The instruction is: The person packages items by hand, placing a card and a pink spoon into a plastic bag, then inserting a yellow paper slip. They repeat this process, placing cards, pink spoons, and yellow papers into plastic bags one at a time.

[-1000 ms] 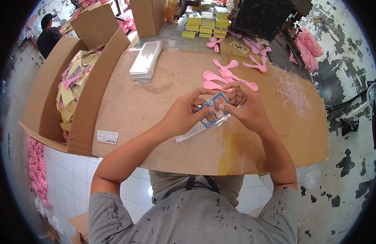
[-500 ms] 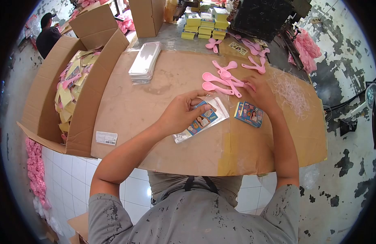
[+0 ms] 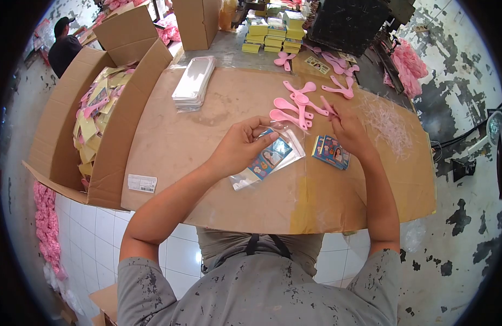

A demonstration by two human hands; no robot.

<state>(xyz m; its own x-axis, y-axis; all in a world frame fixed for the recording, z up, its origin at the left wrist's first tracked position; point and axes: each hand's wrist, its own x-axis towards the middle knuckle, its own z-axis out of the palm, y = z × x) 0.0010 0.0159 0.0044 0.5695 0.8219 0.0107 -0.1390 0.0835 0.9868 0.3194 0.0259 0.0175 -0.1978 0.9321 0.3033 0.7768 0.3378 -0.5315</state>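
Observation:
My left hand (image 3: 244, 145) pinches a clear bag with a blue printed card (image 3: 271, 157) in it, above more clear bags (image 3: 295, 145) on the cardboard. My right hand (image 3: 340, 122) has its fingers closed on a pink spoon (image 3: 326, 104), its handle pointing up and left. Just left of that hand lies a loose pile of pink spoons (image 3: 301, 100). Below my right hand sits a small stack of blue printed cards (image 3: 334, 154).
An open carton (image 3: 114, 119) full of cards and spoons stands at left. Flat clear bags (image 3: 194, 81) lie stacked near it. Card stacks (image 3: 275, 33) stand at the back, plastic strips (image 3: 389, 122) at right. A person (image 3: 64, 48) is at far left.
My right hand left the card, reached to the spoon pile and took hold of a pink spoon. Some spoons in the pile have shifted. My left hand still holds the bag and card.

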